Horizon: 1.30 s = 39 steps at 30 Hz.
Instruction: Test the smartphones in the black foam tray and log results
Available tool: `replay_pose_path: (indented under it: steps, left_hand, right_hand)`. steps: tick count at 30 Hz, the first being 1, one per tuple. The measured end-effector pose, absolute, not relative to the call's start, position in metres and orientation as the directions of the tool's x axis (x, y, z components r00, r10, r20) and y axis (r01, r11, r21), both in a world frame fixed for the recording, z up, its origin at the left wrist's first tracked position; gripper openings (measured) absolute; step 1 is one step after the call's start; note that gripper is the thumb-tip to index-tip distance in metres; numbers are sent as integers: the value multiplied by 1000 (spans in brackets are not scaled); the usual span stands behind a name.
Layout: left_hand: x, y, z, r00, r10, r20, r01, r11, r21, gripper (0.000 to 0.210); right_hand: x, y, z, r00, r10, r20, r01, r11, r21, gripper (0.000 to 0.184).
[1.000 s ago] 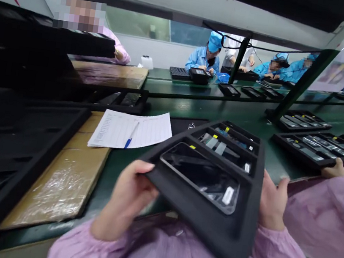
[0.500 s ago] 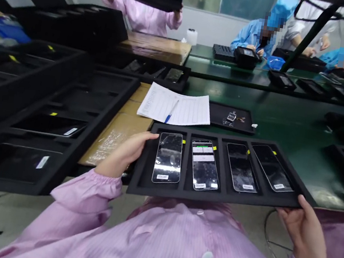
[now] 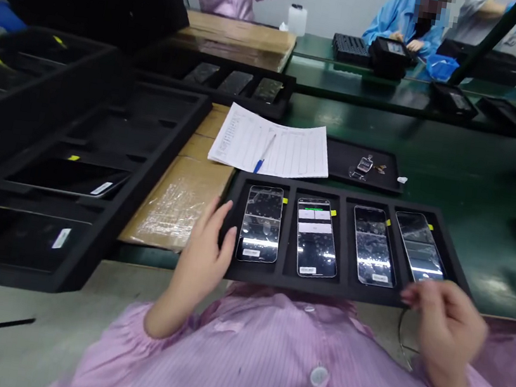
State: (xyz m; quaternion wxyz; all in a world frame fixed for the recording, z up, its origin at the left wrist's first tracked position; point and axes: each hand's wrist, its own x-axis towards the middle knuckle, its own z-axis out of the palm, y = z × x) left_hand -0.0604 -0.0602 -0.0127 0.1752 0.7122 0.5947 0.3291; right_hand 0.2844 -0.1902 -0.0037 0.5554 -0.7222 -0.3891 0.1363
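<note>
A black foam tray (image 3: 307, 284) lies on the table in front of me, with several smartphones in its compartments. The leftmost phone (image 3: 260, 224) has a dark screen, and the phone (image 3: 317, 238) beside it is lit with white panels and a green bar. Further right are two more dark phones, one (image 3: 374, 246) upright in line and one (image 3: 419, 242) slightly slanted. Spread at the tray's left edge, my left hand (image 3: 204, 250) holds nothing. My right hand (image 3: 447, 332), fingers curled, is over the front right corner, hiding the slanted phone's lower end. No object shows in it.
A larger black tray (image 3: 80, 258) with phones stands left, beside wrapped cardboard (image 3: 164, 206). Behind my tray lie printed sheets (image 3: 289, 140) with a pen (image 3: 264, 156) and a shallow black tray (image 3: 339, 160) with small metal parts. Co-workers are across the green table (image 3: 354, 127).
The tray has come down from my two hands onto the table. My left hand has loosened from its edge, and my right hand has let go and curled above the corner.
</note>
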Motion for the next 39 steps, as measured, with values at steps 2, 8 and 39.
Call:
replay_pose_path:
  steps: [2, 8, 39]
  left_hand:
    - [-60, -62, -22, 99, 967, 236, 797, -219, 562, 51]
    - [-63, -62, -19, 147, 956, 253, 883, -242, 402, 50]
    - [-62, -58, -22, 54, 971, 234, 849, -168, 501, 51]
  right_hand:
    - [253, -162, -5, 329, 855, 402, 647, 106, -755, 18]
    - [216, -108, -11, -73, 933, 352, 767, 278, -578, 32]
    - [210, -122, -17, -40, 921, 387, 847, 237, -477, 45]
